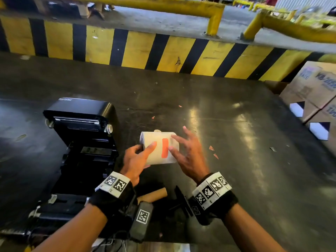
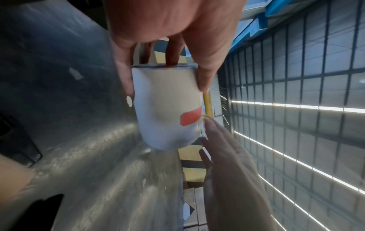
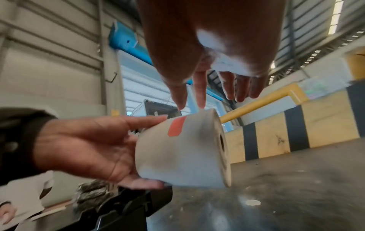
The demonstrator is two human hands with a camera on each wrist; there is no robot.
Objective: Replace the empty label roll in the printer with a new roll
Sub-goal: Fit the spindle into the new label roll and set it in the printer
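The new label roll, white with an orange sticker, is held just above the dark table. My left hand grips its left end, index finger over the top and thumb underneath. My right hand is spread, its thumb and index fingertips touching the roll beside the sticker. The black printer stands with its lid raised at the left, its bay dark. An empty brown core and a black spindle lie near the front edge, under my wrists.
A yellow-and-black striped barrier runs along the table's far edge. Cardboard boxes are stacked at the right. Small orange scraps lie right of the roll. Bare tabletop stretches to the right.
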